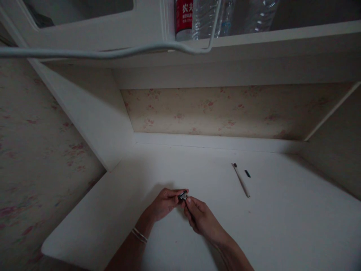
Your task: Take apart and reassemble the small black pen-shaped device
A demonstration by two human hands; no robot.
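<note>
Above the white desk (158, 162), my two hands meet at a small razor (183, 195) with a shiny metallic and black head. My left hand (165, 203) pinches the head between thumb and fingers. From the other side, my right hand (200, 216) is closed round the dark handle, which is mostly hidden by the fingers. To the right on the desk lies a toothbrush (241, 181) with a pale handle and dark bristles. Beside it rests a small dark strip-like piece (247, 173), perhaps a razor blade cartridge.
A shelf (239, 67) overhangs the back of the desk, holding clear plastic bottles (205, 19) and a red-labelled bottle (184, 17). A pale bent tube (113, 54) crosses in front of it. Side panels (90, 109) bound the desk.
</note>
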